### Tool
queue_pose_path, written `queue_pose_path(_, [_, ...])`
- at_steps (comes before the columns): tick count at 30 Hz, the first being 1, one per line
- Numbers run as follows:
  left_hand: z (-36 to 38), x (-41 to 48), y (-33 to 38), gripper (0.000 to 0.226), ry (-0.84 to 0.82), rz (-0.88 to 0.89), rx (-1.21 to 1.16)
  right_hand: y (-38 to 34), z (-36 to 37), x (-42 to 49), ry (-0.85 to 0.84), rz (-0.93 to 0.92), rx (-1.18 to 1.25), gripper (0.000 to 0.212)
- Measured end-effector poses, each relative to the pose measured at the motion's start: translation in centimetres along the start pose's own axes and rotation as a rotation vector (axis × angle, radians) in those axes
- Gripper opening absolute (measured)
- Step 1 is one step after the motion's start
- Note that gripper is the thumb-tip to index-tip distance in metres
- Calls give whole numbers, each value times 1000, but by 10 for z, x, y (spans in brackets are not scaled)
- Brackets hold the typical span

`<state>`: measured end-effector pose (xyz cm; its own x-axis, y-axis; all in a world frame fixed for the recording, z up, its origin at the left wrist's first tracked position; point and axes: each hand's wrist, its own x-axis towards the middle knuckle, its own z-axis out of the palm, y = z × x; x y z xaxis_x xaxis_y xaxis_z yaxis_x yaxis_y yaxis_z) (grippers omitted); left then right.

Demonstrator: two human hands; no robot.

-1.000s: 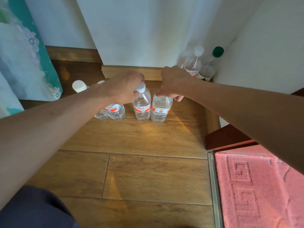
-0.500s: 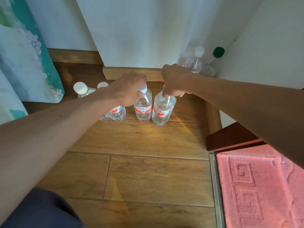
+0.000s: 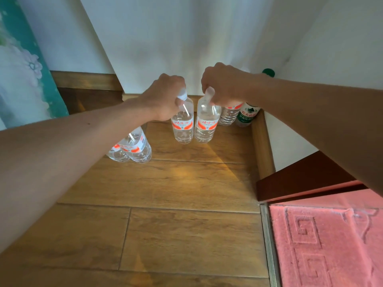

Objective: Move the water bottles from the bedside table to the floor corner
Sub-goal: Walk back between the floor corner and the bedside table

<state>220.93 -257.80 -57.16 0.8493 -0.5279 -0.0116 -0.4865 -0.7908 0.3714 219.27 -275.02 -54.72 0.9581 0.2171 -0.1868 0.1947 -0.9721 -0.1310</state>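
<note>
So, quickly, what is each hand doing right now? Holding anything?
Left hand: closed round the top of an orange-label bottle.
Right hand: closed round the top of the neighbouring bottle.

Clear bottles [image 3: 182, 127] with orange-and-white labels, green-labelled bottle [image 3: 247, 114], pink key-patterned mat [image 3: 327, 243], teal floral curtain [image 3: 24, 65]

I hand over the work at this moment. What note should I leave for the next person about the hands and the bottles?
Left hand grips the left bottle by the neck; right hand grips the right bottle likewise. The two are side by side, short of the corner.
Done: corner pair in place.
Left: set the held two beside it, then probably the far pair, standing on the floor under the left forearm.
Bedside table not in view.
</note>
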Motion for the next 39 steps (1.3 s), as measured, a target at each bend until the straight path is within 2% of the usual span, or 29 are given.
queue_pose_path(10, [24, 39, 1, 28, 180, -12, -41, 24, -3, 27, 65, 4, -73, 29])
queue_pose_path(24, [44, 66, 0, 22, 253, -39, -90, 49, 22, 37, 183, 153, -37, 37])
queue_pose_path(39, [45, 83, 1, 30, 216, -63, -55, 63, 24, 59, 198, 61, -97, 33])
